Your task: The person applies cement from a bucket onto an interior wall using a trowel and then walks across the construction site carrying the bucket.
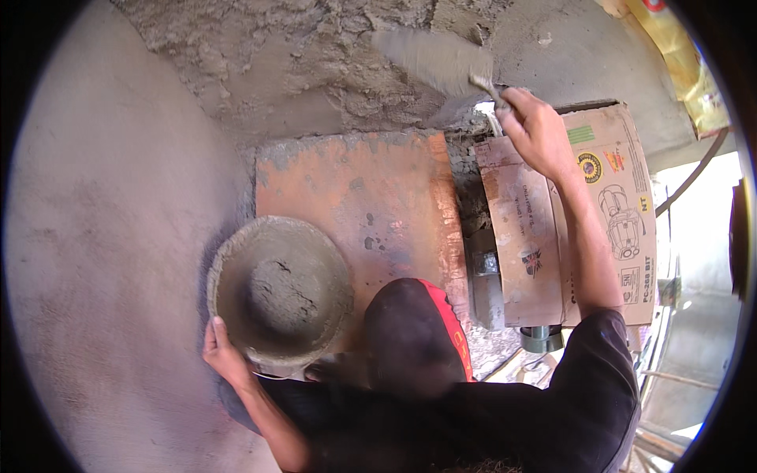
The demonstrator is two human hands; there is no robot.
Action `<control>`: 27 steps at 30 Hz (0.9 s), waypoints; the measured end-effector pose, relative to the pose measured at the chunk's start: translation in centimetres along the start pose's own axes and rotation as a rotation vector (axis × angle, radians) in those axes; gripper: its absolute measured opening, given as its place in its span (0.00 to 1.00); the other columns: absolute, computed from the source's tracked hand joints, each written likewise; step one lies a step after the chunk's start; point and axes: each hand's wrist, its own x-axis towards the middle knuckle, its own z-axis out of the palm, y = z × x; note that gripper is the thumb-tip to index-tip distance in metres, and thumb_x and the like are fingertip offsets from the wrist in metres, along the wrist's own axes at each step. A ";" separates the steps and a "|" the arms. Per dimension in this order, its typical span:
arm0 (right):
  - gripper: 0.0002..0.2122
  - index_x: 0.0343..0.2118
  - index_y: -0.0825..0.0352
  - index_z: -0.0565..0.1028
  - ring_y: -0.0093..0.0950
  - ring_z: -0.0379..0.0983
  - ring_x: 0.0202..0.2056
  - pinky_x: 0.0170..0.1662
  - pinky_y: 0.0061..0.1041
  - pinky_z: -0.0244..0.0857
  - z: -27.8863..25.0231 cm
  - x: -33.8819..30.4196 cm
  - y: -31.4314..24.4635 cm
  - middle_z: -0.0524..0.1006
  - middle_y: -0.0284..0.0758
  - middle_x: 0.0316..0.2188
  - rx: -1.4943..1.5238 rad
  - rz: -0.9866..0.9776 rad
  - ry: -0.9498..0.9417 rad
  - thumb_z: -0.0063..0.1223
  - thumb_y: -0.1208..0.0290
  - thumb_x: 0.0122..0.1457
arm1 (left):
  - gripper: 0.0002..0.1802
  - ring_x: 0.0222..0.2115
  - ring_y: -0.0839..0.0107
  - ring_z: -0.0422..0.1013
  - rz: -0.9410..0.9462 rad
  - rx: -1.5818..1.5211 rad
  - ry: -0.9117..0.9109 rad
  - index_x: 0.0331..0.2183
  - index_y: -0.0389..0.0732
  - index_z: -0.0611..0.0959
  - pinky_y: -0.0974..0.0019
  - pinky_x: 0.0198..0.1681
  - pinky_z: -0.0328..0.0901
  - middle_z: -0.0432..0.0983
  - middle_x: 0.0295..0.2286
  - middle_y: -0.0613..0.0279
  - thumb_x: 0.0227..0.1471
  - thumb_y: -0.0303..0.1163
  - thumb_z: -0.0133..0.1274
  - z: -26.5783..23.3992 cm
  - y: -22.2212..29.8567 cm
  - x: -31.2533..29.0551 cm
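My right hand (540, 134) is closed around the handle of a trowel (441, 61). Its blade, smeared by motion, lies over the rough, wet-looking mortar (260, 71) on the wall in front; whether it touches cannot be made out. At the lower left my left hand (226, 355) grips the rim of a round grey basin (337, 268), fingers partly hidden beneath it. A lump of grey mortar (285, 293) sits in the bottom of the basin, and more coats its inner sides.
Under the basin is an orange-brown board (347, 177) spotted with mortar. A cardboard box (536, 236) stands to its right, beside a grey pipe (488, 292). Smoother grey plaster (110, 221) covers the left wall. A yellow sack (682, 63) hangs at upper right.
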 end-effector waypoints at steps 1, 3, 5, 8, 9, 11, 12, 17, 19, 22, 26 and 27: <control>0.13 0.33 0.65 0.75 0.41 0.77 0.30 0.36 0.41 0.68 0.6 0.0 0.2 0.77 0.40 0.23 -0.085 -0.138 0.005 0.47 0.59 0.61 | 0.16 0.33 0.75 0.73 0.003 -0.016 -0.002 0.42 0.26 0.82 0.70 0.39 0.68 0.81 0.35 0.58 0.61 0.32 0.53 0.0 0.3 -0.1; 0.12 0.34 0.67 0.75 0.44 0.77 0.32 0.37 0.43 0.69 3.1 1.5 1.4 0.78 0.44 0.27 -0.245 -0.169 -0.217 0.50 0.61 0.60 | 0.16 0.33 0.76 0.73 0.018 -0.041 -0.011 0.42 0.27 0.82 0.71 0.39 0.68 0.81 0.35 0.59 0.61 0.32 0.53 0.3 0.7 -0.5; 0.13 0.36 0.67 0.75 0.46 0.78 0.35 0.39 0.45 0.71 6.3 3.9 3.1 0.79 0.47 0.30 -0.420 -0.163 -0.441 0.52 0.61 0.60 | 0.16 0.33 0.76 0.74 0.015 -0.069 -0.020 0.42 0.27 0.82 0.72 0.39 0.68 0.81 0.34 0.58 0.61 0.31 0.53 0.8 0.9 -0.5; 0.14 0.36 0.68 0.78 0.46 0.79 0.39 0.42 0.43 0.73 11.7 6.4 3.2 0.80 0.48 0.35 -0.437 -0.181 -0.591 0.54 0.61 0.59 | 0.16 0.32 0.76 0.73 0.019 -0.088 0.006 0.42 0.26 0.82 0.72 0.39 0.68 0.81 0.34 0.58 0.60 0.31 0.54 1.5 1.4 -0.6; 0.14 0.36 0.69 0.79 0.45 0.79 0.41 0.43 0.42 0.74 13.3 7.0 2.7 0.80 0.47 0.36 -0.401 -0.197 -0.610 0.55 0.61 0.58 | 0.16 0.33 0.76 0.74 0.029 -0.074 0.016 0.42 0.26 0.82 0.72 0.39 0.68 0.81 0.35 0.58 0.60 0.31 0.54 1.5 1.4 -0.7; 0.14 0.37 0.69 0.80 0.45 0.78 0.43 0.45 0.41 0.73 15.8 8.0 2.1 0.80 0.47 0.39 -0.366 -0.136 -0.603 0.55 0.61 0.57 | 0.16 0.33 0.76 0.74 0.029 -0.060 0.022 0.42 0.26 0.82 0.72 0.39 0.68 0.81 0.35 0.58 0.60 0.31 0.55 1.9 1.3 -0.8; 0.14 0.38 0.69 0.80 0.45 0.78 0.44 0.46 0.41 0.73 17.3 8.2 2.0 0.80 0.47 0.40 -0.342 -0.104 -0.608 0.55 0.62 0.57 | 0.16 0.33 0.76 0.74 0.022 -0.050 0.024 0.42 0.26 0.82 0.72 0.39 0.68 0.81 0.35 0.58 0.60 0.31 0.55 1.9 1.5 -0.9; 0.14 0.42 0.67 0.80 0.44 0.77 0.47 0.50 0.41 0.72 20.1 8.2 5.2 0.79 0.47 0.44 -0.426 0.025 -0.716 0.52 0.66 0.57 | 0.17 0.35 0.75 0.74 0.025 -0.042 0.082 0.44 0.25 0.82 0.71 0.42 0.67 0.81 0.36 0.58 0.59 0.30 0.56 1.9 1.4 -0.9; 0.13 0.38 0.68 0.81 0.45 0.78 0.45 0.50 0.42 0.71 20.6 7.5 7.2 0.80 0.49 0.41 -0.484 0.038 -0.646 0.52 0.64 0.57 | 0.17 0.35 0.75 0.73 0.034 -0.060 0.081 0.44 0.25 0.82 0.71 0.43 0.67 0.81 0.36 0.57 0.59 0.30 0.56 2.6 1.8 -1.2; 0.12 0.37 0.67 0.81 0.44 0.78 0.45 0.49 0.41 0.72 19.1 8.4 8.5 0.80 0.47 0.41 -0.560 0.034 -0.685 0.51 0.67 0.57 | 0.16 0.36 0.74 0.74 0.009 -0.045 0.075 0.44 0.25 0.82 0.71 0.43 0.68 0.81 0.37 0.56 0.59 0.29 0.56 2.3 1.5 -0.8; 0.10 0.37 0.64 0.82 0.42 0.79 0.43 0.45 0.39 0.74 14.5 7.2 5.6 0.81 0.46 0.40 -0.642 -0.017 -0.616 0.52 0.68 0.58 | 0.16 0.35 0.74 0.74 0.003 -0.081 0.088 0.44 0.25 0.82 0.70 0.42 0.68 0.81 0.36 0.56 0.59 0.29 0.56 1.9 1.1 -0.8; 0.09 0.36 0.64 0.81 0.42 0.79 0.42 0.44 0.39 0.74 12.4 6.7 4.0 0.81 0.46 0.38 -0.617 -0.008 -0.585 0.53 0.67 0.58 | 0.16 0.35 0.74 0.74 -0.010 -0.084 0.090 0.43 0.25 0.82 0.70 0.42 0.68 0.81 0.36 0.57 0.59 0.29 0.56 1.5 0.9 -0.8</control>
